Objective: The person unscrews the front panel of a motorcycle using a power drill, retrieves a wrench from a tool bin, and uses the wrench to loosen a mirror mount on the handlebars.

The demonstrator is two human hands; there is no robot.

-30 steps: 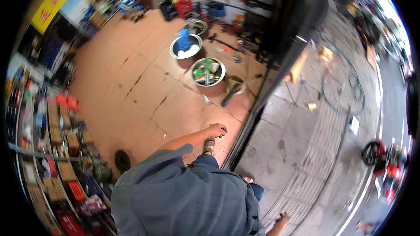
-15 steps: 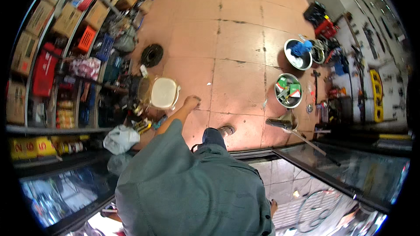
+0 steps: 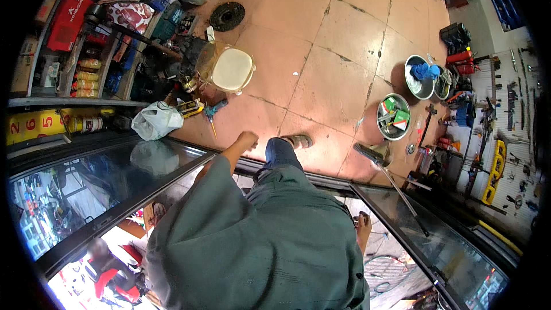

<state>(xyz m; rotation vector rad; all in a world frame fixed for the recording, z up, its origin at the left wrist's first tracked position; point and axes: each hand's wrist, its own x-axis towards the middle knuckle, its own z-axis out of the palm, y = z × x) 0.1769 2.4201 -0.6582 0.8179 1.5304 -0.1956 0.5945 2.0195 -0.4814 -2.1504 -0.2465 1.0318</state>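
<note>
I look straight down my grey-green shirt and blue trousers at a tiled floor [image 3: 321, 69]. My left hand [image 3: 247, 139] hangs forward at the end of a bare forearm, its fingers curled with nothing in them, above the floor near blue-handled pliers [image 3: 213, 112] and a white plastic bag [image 3: 155, 120]. My right hand [image 3: 363, 223] shows only as a small part beside my hip, over the glass door panel [image 3: 436, 235]; its fingers are too small to read. One sandalled foot [image 3: 297, 140] is set forward on the tiles.
A cream round stool [image 3: 232, 70] stands ahead left beside crowded shelves [image 3: 74, 34]. A black disc [image 3: 227, 16] lies farther off. Two metal bowls [image 3: 394, 116] [image 3: 420, 74] with parts sit at right. A long-handled tool [image 3: 379, 163] leans by the door track; tools hang on the right wall [image 3: 493, 155].
The view has swung round and moved closer to the stool and shelves. My left arm has swung down and in, from reaching toward the stool to hanging before my leg.
</note>
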